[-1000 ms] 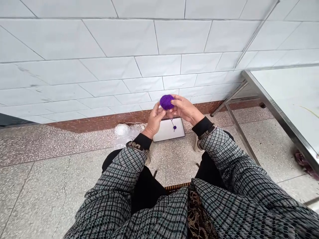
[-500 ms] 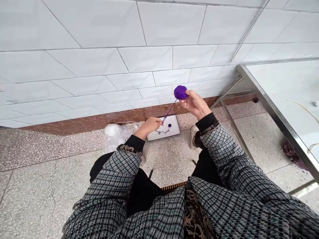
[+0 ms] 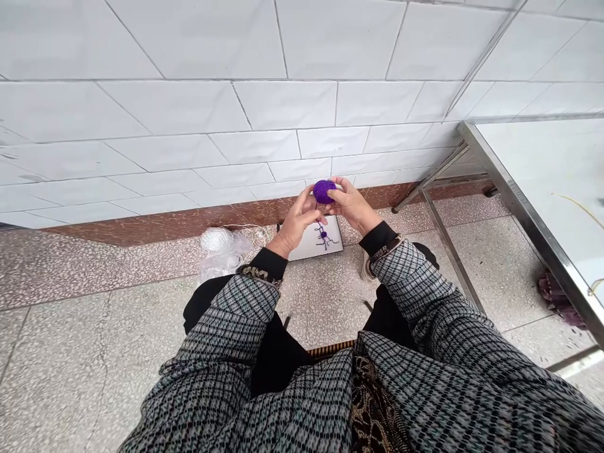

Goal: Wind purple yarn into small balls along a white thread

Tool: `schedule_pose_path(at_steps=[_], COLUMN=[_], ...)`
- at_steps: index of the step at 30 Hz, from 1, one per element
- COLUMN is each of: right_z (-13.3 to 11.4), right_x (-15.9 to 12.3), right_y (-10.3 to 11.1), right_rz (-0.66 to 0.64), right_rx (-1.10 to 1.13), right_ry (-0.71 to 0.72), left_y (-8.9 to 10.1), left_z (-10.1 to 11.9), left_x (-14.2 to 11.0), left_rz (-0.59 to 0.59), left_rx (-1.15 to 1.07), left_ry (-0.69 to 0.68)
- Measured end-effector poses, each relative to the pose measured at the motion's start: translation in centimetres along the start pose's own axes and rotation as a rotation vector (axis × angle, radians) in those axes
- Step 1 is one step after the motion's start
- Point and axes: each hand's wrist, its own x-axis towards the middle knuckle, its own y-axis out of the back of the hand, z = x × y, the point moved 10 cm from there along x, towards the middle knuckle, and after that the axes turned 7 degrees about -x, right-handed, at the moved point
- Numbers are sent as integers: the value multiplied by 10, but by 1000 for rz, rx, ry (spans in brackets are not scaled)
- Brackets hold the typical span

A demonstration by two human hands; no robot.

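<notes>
Both my hands are at a ball of purple yarn held up in front of the tiled wall. My right hand grips it from the right, thumb across its front. My left hand is curved against its left side, the fingertips meeting the ball and the thumb lower. A purple strand runs down from the ball past the left fingers. Below is a shallow white box with a dark rim, holding tangled purple yarn. My left hand covers part of the box.
White yarn in clear plastic lies on the floor left of the box, by the wall. To the right stands a metal-framed table with a yellow strand on it. Dark reddish cloth lies underneath.
My right hand has lowered the purple ball and brought it left. My left hand has risen from the strand to the ball's side. The stretched yarn between the hands has slackened.
</notes>
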Motion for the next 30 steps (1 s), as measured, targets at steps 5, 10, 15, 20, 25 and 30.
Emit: schedule_pose_path(at_steps=[5,10,15,20,25,30], right_z=[3,6,16,22,23,25], right_x=[-5,-11,-13,-15,-20,-25], right_y=[-16,-18,-14,-20,-31,-26], right_rz=[-121,-198,-298,-376,-535,-597], right_rx=[10,-144,-368,-394,-430,-481], right_ry=[-48,-84,-133,-163,-146,-188], left_y=[19,27,23,14,9,19], left_z=[-2,11,21,25,24,20], left_x=[1,1,-9,-19,-20,-18], left_rz=[161,107,-117,-244,-231,-210], left_rx=[76,230,389,383,264,292], left_ry=[-8,-14,61,86,100,144])
